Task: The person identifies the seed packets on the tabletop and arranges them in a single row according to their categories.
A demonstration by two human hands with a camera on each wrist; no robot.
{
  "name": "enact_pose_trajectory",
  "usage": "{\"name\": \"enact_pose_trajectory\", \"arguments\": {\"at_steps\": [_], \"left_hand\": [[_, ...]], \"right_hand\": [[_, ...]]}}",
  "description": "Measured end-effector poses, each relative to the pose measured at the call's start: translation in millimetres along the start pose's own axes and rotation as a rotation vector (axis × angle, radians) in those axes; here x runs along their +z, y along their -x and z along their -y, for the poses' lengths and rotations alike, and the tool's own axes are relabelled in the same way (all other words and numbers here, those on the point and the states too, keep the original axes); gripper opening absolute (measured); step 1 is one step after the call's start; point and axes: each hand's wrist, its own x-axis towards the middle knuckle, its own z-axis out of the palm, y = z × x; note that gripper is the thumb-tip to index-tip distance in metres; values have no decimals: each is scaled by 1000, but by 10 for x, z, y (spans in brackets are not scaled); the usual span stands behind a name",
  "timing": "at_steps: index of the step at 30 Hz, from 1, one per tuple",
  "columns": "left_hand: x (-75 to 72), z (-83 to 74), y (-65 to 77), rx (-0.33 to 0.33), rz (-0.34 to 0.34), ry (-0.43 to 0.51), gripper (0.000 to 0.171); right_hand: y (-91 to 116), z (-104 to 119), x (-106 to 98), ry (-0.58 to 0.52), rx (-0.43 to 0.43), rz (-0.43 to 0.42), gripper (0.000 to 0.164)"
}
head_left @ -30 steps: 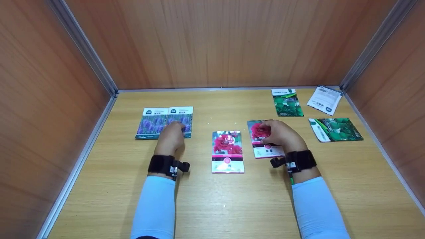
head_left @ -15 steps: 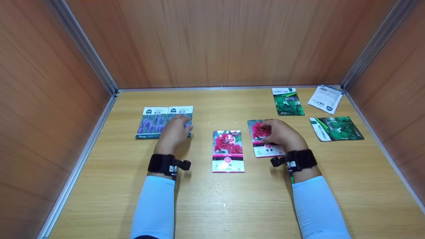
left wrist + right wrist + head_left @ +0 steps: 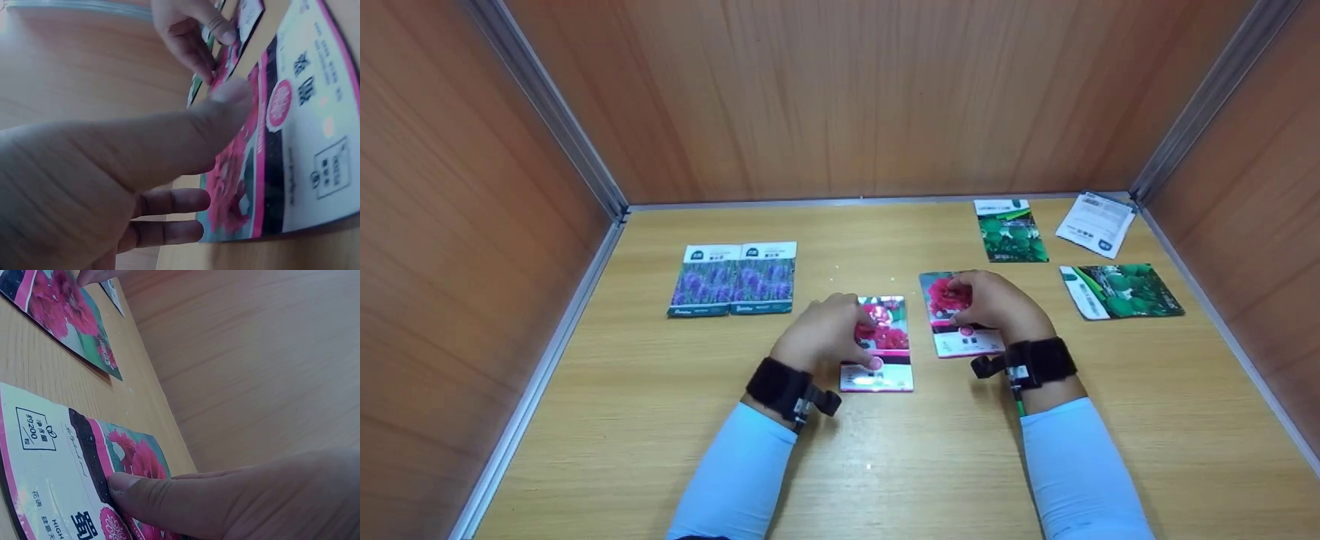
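In the head view two seed packets with pink flowers lie near the middle. My left hand point(image 3: 826, 330) is at the left packet point(image 3: 889, 341), its thumb and fingers spread over the face; the left wrist view shows a gap between thumb point(image 3: 233, 95) and fingers. Whether it touches the packet I cannot tell. My right hand point(image 3: 1001, 304) rests on the right packet point(image 3: 969, 343) with bent, parted fingers. Its thumb point(image 3: 126, 486) lies on the printed face in the right wrist view, while most of its other fingers are hidden there.
Two lavender seed packets point(image 3: 701, 281) lie side by side at the left. Two green packets, one upright point(image 3: 1011, 232) and one sideways point(image 3: 1123, 291), lie at the right with a white-backed packet point(image 3: 1095, 225). Wooden panels point(image 3: 840, 97) wall the table point(image 3: 660, 420).
My left hand has left the right-hand lavender packet and moved right and nearer to the left pink packet. The right hand and all the packets stay where they were.
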Motion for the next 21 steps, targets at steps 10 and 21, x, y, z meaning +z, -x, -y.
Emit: {"name": "enact_pose_trajectory", "arguments": {"at_steps": [10,21], "left_hand": [[105,23,-39,-7,-45,-45,81],[96,215,-193,-87,-190,-165,27]], "right_hand": [[-5,0,8,14,-14,1,65],[1,-13,-4,19,-32,4,65]]}}
